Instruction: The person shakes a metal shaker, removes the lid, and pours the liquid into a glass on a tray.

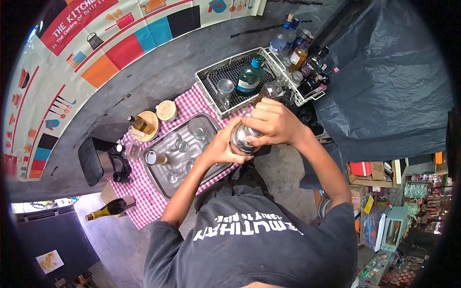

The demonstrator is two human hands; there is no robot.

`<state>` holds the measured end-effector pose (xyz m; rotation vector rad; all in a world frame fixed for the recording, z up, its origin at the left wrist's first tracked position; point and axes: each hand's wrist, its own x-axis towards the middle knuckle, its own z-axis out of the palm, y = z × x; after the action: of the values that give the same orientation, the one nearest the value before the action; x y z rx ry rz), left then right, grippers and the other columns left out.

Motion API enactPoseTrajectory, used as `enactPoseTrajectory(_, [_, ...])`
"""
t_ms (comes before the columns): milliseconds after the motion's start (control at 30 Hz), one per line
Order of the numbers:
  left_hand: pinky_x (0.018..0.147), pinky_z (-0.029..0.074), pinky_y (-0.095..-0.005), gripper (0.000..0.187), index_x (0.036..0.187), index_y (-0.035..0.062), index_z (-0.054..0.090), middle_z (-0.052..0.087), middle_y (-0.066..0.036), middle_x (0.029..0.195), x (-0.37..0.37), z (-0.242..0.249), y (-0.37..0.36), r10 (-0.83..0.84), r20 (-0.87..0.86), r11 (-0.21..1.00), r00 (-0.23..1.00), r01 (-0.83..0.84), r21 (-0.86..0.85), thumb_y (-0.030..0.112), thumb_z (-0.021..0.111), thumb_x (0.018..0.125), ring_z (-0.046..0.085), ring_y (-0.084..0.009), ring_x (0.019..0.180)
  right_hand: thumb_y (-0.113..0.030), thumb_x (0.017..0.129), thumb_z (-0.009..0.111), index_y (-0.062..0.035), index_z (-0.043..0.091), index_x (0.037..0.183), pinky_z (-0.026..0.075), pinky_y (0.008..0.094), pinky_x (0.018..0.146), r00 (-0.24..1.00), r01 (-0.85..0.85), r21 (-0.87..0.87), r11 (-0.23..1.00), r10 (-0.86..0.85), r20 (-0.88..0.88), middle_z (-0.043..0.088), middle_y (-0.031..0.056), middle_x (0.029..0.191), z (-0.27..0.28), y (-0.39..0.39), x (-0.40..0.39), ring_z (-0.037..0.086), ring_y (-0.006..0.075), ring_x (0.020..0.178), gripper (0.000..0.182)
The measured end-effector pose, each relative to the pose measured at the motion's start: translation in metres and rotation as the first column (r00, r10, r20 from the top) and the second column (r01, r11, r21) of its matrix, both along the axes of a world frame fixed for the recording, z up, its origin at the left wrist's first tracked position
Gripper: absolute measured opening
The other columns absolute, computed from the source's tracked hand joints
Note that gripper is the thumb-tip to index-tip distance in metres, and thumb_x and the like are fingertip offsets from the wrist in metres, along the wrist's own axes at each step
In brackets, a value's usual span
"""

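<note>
A shiny metal cocktail shaker (244,138) is held in front of my chest, near the front edge of the table. My left hand (222,148) wraps around its side. Over its top, my right hand (274,122) is closed with the fingers curled, hiding much of the upper part. Just left of my hands lies a grey ribbed tray (156,178) bearing several clear glasses and a small cup (154,158) with pale contents.
Behind my hands, a white wire basket (216,111) holds a green bottle (250,77) and glassware. More bottles stand in a rack (309,98) at right. A wooden plate with a small bottle (140,126), a lidded jar (166,110) and a dark wine bottle (113,207) are at left.
</note>
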<state>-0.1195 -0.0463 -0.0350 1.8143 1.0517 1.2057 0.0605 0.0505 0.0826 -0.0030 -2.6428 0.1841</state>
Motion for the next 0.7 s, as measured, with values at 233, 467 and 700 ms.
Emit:
enactPoseTrajectory(233, [0.102, 0.041, -0.0368, 0.105, 0.14, -0.0008, 0.032, 0.051, -0.017, 0.129, -0.008, 0.004, 0.005, -0.007, 0.084, 1.0, 0.996, 0.009, -0.028, 0.026, 0.087, 0.055, 0.053, -0.0277, 0.12, -0.032, 0.083, 0.068, -0.009, 0.06, 0.11, 0.044, 0.0372, 0.078, 0.951, -0.038, -0.12, 0.992, 0.073, 0.299, 0.054, 0.0075, 0.093, 0.034, 0.009, -0.003, 0.055, 0.0252, 0.088, 0.036])
enactPoseTrajectory(467, [0.106, 0.036, -0.0366, 0.101, 0.139, 0.0004, 0.033, 0.047, -0.014, 0.132, -0.011, -0.003, 0.004, 0.053, 0.117, 0.996, 0.992, -0.044, -0.081, 0.026, 0.084, 0.056, 0.047, -0.0249, 0.126, -0.022, 0.081, 0.071, -0.0095, 0.062, 0.113, 0.047, 0.0384, 0.082, 0.953, -0.036, -0.228, 0.973, 0.102, 0.284, 0.058, 0.0086, 0.104, 0.049, 0.023, 0.0, 0.058, 0.0274, 0.095, 0.036])
enactPoseTrajectory(700, [0.107, 0.035, -0.0378, 0.098, 0.137, 0.004, 0.034, 0.046, -0.013, 0.134, 0.001, -0.028, 0.003, 0.144, 0.221, 0.984, 0.965, -0.116, -0.133, 0.025, 0.085, 0.056, 0.047, -0.025, 0.126, -0.021, 0.076, 0.076, -0.004, 0.062, 0.106, 0.05, 0.0364, 0.08, 0.999, 0.039, -0.395, 0.918, -0.03, 0.029, 0.065, 0.0101, 0.102, 0.009, 0.055, 0.019, 0.063, 0.0273, 0.091, 0.038])
